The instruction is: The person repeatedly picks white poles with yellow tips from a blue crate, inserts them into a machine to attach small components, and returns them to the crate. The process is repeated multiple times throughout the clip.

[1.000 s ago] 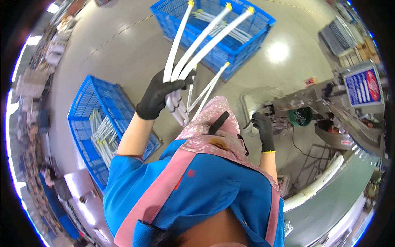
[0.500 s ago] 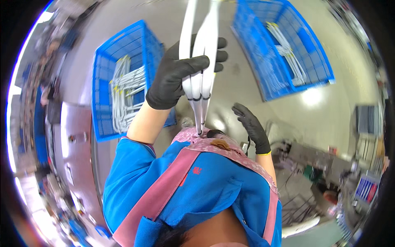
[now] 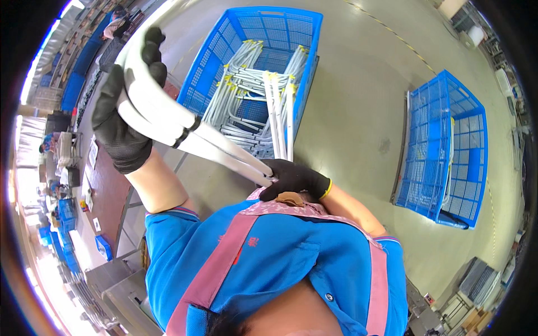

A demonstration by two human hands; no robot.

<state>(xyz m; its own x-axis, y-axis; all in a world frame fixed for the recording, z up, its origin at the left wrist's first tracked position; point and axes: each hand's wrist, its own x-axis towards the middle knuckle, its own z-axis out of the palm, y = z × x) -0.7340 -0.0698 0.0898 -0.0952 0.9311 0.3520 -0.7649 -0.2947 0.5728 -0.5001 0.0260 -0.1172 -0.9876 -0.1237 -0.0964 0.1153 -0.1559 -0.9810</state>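
Observation:
Long white tubes [image 3: 162, 115] with black bands slant across in front of me, rising to the far left. My left hand [image 3: 126, 131], in a black glove, is wrapped round their upper part, thumb on one side and fingers on the other. Close to my waist my right hand [image 3: 294, 180], also gloved in black, is closed on the lower ends of the tubes. Just beyond the tubes stands a blue plastic crate [image 3: 310, 84], holding several more white tubes [image 3: 246, 73] with yellow ends. The upper ends of the held tubes blur toward the top.
A second blue crate [image 3: 476, 162] stands on the grey floor [image 3: 358, 112] to the right, with a few pale tubes inside. On the left is a brown-topped table [image 3: 106, 190] with a small blue tray [image 3: 103, 247]. A person [image 3: 116, 25] is at the far left.
I have turned left, so the crates appear farther right. The tubes went from upright to slanting left. My right hand, open and apart before, now grips their lower ends.

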